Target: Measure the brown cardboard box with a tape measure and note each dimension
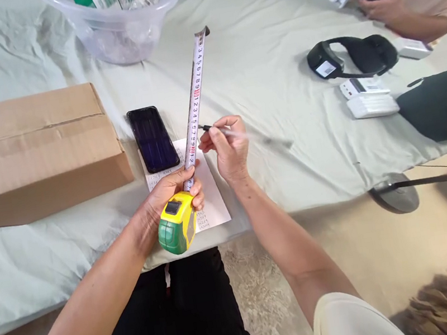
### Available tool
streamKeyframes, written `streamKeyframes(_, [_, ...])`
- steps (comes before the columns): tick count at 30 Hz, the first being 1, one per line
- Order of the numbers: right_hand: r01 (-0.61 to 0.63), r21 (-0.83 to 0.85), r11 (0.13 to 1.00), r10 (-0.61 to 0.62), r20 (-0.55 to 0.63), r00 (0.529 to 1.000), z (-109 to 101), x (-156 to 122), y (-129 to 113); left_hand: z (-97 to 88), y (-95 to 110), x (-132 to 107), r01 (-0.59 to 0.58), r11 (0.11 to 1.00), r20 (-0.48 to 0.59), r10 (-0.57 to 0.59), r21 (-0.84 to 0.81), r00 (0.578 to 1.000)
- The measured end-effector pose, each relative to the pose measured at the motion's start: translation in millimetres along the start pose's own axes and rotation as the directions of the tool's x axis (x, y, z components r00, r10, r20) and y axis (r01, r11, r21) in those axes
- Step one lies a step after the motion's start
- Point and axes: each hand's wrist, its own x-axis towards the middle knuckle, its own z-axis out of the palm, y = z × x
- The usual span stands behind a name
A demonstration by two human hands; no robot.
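Note:
My left hand (pixel 176 192) is closed round the blade of a yellow and green tape measure (pixel 177 220), just above its case. The white blade (pixel 194 95) is drawn out and slants up over the table, its metal hook at the far end. In my right hand (pixel 231 146) is a pen (pixel 232 131), pinched between thumb and fingers, its dark tip close to the blade's edge; the rear end is smeared by motion. Beneath both hands lies a sheet of paper (pixel 214 203) with handwritten rows of figures. A black phone (pixel 153 139) rests across the sheet's upper left.
At the left sits a closed cardboard box (pixel 33 146). A translucent tub (pixel 121 33) with packaging stands behind. Farther right are a black headset (pixel 352 56), small white devices (pixel 369 96) and a dark bag (pixel 442 104). Another person's hands (pixel 386 3) hold a black device at upper right.

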Motion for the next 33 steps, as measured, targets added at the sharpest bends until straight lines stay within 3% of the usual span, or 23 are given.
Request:
streamKeyframes(5, [0.015, -0.027, 1.0, -0.013, 0.044, 0.999, -13, -5, 2, 0.7, 1, 2, 0.02, 0.999, -0.01, -0.02, -0.034, 1.0])
streamKeyframes(8, [-0.065, -0.003, 0.998, 0.064, 0.086, 0.994, -19, -2, 2, 1.5, 1, 4, 0.002, 0.999, -0.018, -0.003, -0.042, 1.0])
streamKeyframes(22, [-0.1, -0.281, 0.954, 0.161, 0.203, 0.966, -16, -5, -10, 6.4, 4, 2, -0.009, 0.997, -0.076, 0.004, -0.072, 0.997])
streamKeyframes(33, [-0.067, -0.304, 0.95, 0.129, 0.19, 0.973, -10, -2, -6, 6.7, 5, 4, -0.013, 0.998, -0.073, 0.008, -0.062, 0.997])
